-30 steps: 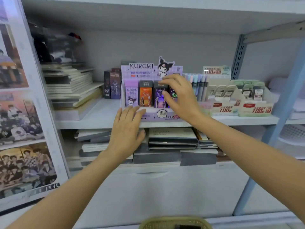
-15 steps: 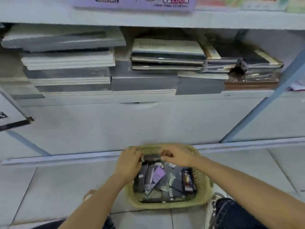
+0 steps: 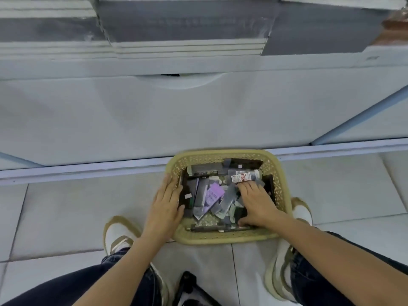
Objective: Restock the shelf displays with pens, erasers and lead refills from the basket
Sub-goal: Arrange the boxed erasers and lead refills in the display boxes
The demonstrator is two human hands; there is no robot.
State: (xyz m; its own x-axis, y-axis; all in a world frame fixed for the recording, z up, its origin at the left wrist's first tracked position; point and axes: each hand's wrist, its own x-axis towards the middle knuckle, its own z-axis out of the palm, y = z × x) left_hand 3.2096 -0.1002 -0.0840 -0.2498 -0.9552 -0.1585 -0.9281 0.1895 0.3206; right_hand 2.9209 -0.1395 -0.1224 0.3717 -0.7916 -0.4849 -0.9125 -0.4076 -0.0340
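Fingers (image 3: 169, 184) of your left hand (image 3: 167, 204) lay straight and together, released, with the palm flat on the left rim of the basket (image 3: 220, 238). Fingers (image 3: 250, 187) of your right hand (image 3: 257, 202) were spread palm-down on the loose stock inside, also released; nothing showed as gripped. Their tips sat just beside a small tube with a red-and-white label (image 3: 244, 176), likely a lead refill. A purple packet (image 3: 213, 196) lay mid-heap between your hands, and a dark pen (image 3: 220, 228) ran along the near wall under your right wrist. The basket stood on the floor tiles (image 3: 66, 206) between your shoes, against the foot of the shelf unit (image 3: 198, 118).

Judgement: you were choosing the next item. Best to keep the left palm on the rim so the light basket did not skid. Best also to lift the topmost piece cleanly rather than dig, one kind per trip.
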